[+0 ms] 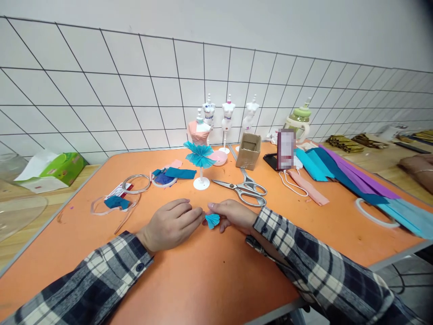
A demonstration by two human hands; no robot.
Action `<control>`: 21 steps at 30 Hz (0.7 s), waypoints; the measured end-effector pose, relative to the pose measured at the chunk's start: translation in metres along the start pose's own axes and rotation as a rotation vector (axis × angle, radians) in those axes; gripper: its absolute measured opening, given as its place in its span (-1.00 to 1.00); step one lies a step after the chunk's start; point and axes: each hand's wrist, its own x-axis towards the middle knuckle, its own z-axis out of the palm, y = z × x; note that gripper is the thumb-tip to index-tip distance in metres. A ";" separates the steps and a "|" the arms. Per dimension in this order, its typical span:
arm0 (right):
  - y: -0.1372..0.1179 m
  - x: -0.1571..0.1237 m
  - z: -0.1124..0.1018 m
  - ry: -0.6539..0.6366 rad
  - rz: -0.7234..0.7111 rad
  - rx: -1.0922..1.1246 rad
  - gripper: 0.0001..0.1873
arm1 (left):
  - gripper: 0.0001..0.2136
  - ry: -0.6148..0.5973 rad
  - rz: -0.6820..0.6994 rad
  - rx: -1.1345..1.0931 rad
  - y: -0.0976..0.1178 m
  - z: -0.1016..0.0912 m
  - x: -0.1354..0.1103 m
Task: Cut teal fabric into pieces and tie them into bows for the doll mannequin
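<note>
A small fan of pleated bright-blue crepe paper (pixel 213 220) is pinched between the thumb and fingers of my right hand (pixel 233 212), low over the orange table. My left hand (pixel 174 223) is closed, its fingertips meeting the paper's gathered left edge; the exact grip is partly hidden. Just beyond my hands a mini dress form on a white stand (pixel 201 183) wears a peach bodice (pixel 199 132) and a flared blue crepe paper skirt (pixel 199 155). To the right of it lie large metal scissors (pixel 245 189), blades pointing left.
Along the wall stand white mini mannequins (pixel 228 113), a cardboard box (pixel 249 151), a phone (pixel 286 149) and a green-lidded bottle (pixel 299 121). Coloured crepe paper strips (pixel 352 176) cover the right side. At left lie wire rings (pixel 136 183), blue scraps (pixel 117 202) and a tissue pack (pixel 56 171).
</note>
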 end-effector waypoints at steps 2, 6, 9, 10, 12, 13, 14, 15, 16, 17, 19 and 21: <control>-0.001 -0.002 0.003 -0.015 0.031 0.050 -0.53 | -0.87 -0.006 0.003 -0.005 0.001 0.000 0.000; 0.000 -0.001 0.007 0.045 -0.004 0.090 -0.55 | -0.85 -0.044 0.031 -0.054 0.000 0.002 -0.001; 0.003 0.000 0.010 0.097 -0.071 0.027 -0.55 | -0.86 -0.067 0.044 -0.083 0.000 0.002 -0.002; 0.004 0.001 0.010 0.111 -0.091 0.006 -0.55 | -0.86 -0.072 0.045 -0.080 0.000 0.001 -0.003; 0.004 0.001 0.010 0.112 -0.094 0.028 -0.55 | -0.86 -0.070 0.054 -0.057 0.000 -0.001 -0.003; 0.004 0.001 0.010 0.090 -0.069 0.072 -0.55 | -0.86 -0.063 0.059 -0.040 -0.001 -0.002 -0.003; 0.004 0.001 0.009 0.057 -0.029 0.129 -0.54 | -0.85 -0.055 0.063 -0.021 -0.001 -0.003 -0.003; 0.004 0.000 0.008 0.020 0.015 0.188 -0.53 | -0.85 -0.044 0.063 -0.003 -0.002 -0.004 -0.003; 0.004 0.000 0.007 -0.015 0.054 0.239 -0.52 | -0.84 -0.035 0.059 0.011 -0.002 -0.004 -0.003; 0.004 0.000 0.006 -0.042 0.082 0.277 -0.51 | -0.84 -0.026 0.053 0.020 -0.002 -0.004 -0.003; 0.004 0.000 0.006 -0.064 0.099 0.313 -0.50 | -0.83 -0.015 0.045 0.029 -0.002 -0.003 -0.004; 0.004 0.000 0.008 -0.048 0.077 0.298 -0.49 | -0.83 0.001 0.026 0.025 0.001 -0.002 -0.004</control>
